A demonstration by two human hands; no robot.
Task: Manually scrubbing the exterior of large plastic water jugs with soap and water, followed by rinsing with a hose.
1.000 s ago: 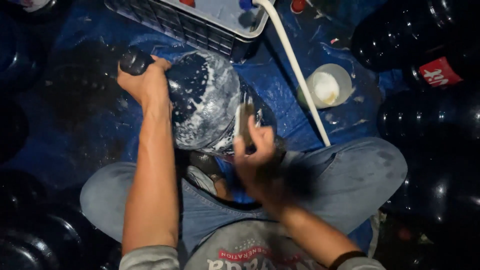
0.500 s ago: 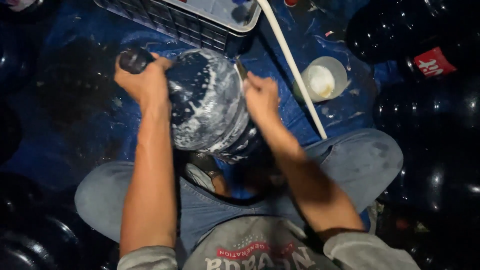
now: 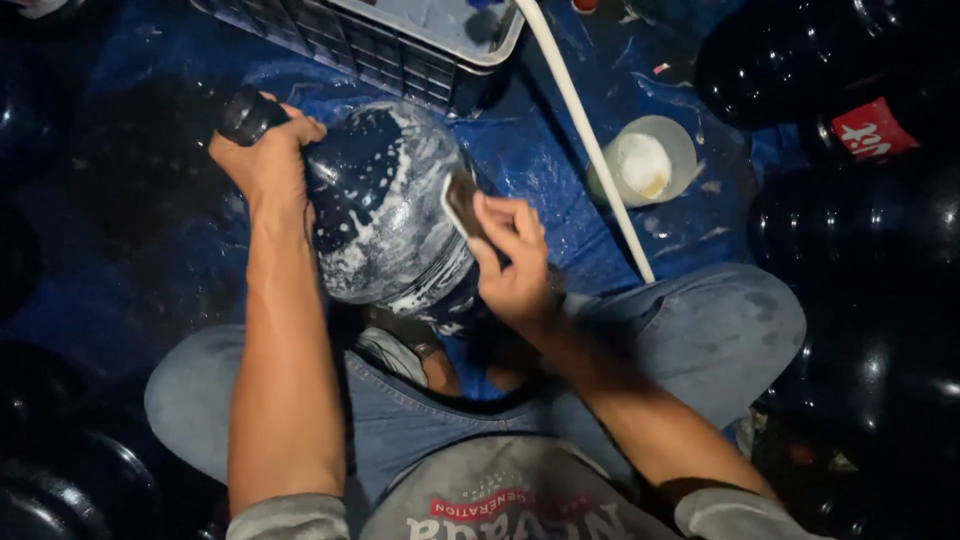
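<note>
My left hand [image 3: 268,165] gripped the soapy jug's [image 3: 385,205] neck while my right hand [image 3: 510,262] pinched a scrubbing pad [image 3: 462,205] (mid-scrub, foam everywhere), calling for steady strokes.

Jug [image 3: 385,210] on lap; crate [image 3: 400,45] beyond; cup [image 3: 645,160] right of hose [image 3: 585,140].

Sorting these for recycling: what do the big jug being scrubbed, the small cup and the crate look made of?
Big jug: seemingly clear blue-tinted plastic, glossy under white suds.
Small cup: translucent whitish plastic, probably; dull, pale residue inside.
Crate: moulded plastic, judging by its lattice wall; matte grey.
</note>
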